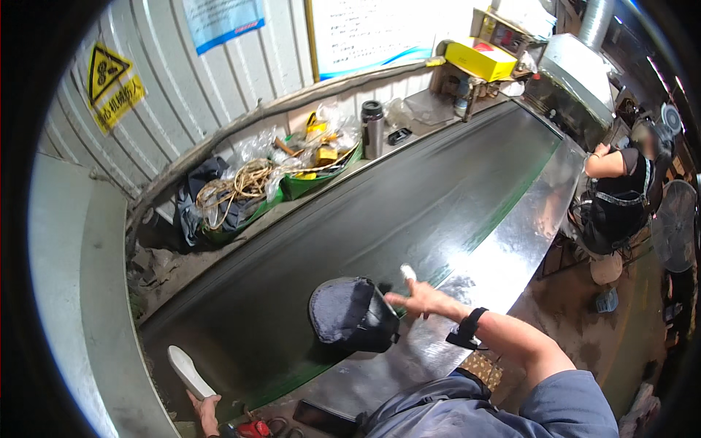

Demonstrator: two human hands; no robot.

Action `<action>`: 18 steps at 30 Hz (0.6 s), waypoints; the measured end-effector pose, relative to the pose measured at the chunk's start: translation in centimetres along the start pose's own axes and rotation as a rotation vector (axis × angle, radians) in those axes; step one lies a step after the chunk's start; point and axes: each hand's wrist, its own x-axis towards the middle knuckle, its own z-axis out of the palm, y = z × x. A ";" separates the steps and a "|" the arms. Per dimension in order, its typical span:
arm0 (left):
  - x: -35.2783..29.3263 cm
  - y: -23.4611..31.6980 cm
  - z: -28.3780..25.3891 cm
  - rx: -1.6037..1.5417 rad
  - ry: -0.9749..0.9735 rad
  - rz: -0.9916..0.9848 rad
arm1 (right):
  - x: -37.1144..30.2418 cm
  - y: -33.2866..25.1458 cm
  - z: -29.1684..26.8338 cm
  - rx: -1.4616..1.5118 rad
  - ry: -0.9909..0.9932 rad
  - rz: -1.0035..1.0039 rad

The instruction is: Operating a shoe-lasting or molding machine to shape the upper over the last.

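At the lower left, my left hand (pixel 205 413) grips the near end of a white shoe sole (pixel 188 371), which lies slanted over the dark conveyor belt (pixel 409 197). My right hand (pixel 423 298) reaches over the belt's near edge with its fingers apart and nothing in them. One finger has a white covering (pixel 407 271) on its tip. A dark strap (pixel 467 330) circles that wrist. Just left of the right hand is a dark grey cap (pixel 352 314), overlapping the belt's near edge; I cannot tell whether the fingers touch it.
A shiny metal ledge (pixel 504 241) borders the belt. Along the wall stand a steel flask (pixel 372 130), a phone-like black device (pixel 399 136) and a green bag of rope and plastic (pixel 321 166). A yellow box (pixel 480 60) sits far right. Another person (pixel 621 190) works at right.
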 end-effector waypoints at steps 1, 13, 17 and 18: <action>-1.0 0.4 -0.8 0.019 -0.002 0.020 | -0.8 -0.7 0.8 -0.033 -0.115 0.027; -29.8 18.0 9.9 0.526 0.317 0.994 | -1.7 4.5 2.3 1.252 0.086 -0.177; -37.2 19.0 12.7 0.361 0.190 1.232 | -7.7 7.6 -2.8 1.453 -0.031 0.057; -39.3 19.1 13.9 0.357 0.143 1.288 | -7.9 8.9 -2.9 1.504 -0.047 0.061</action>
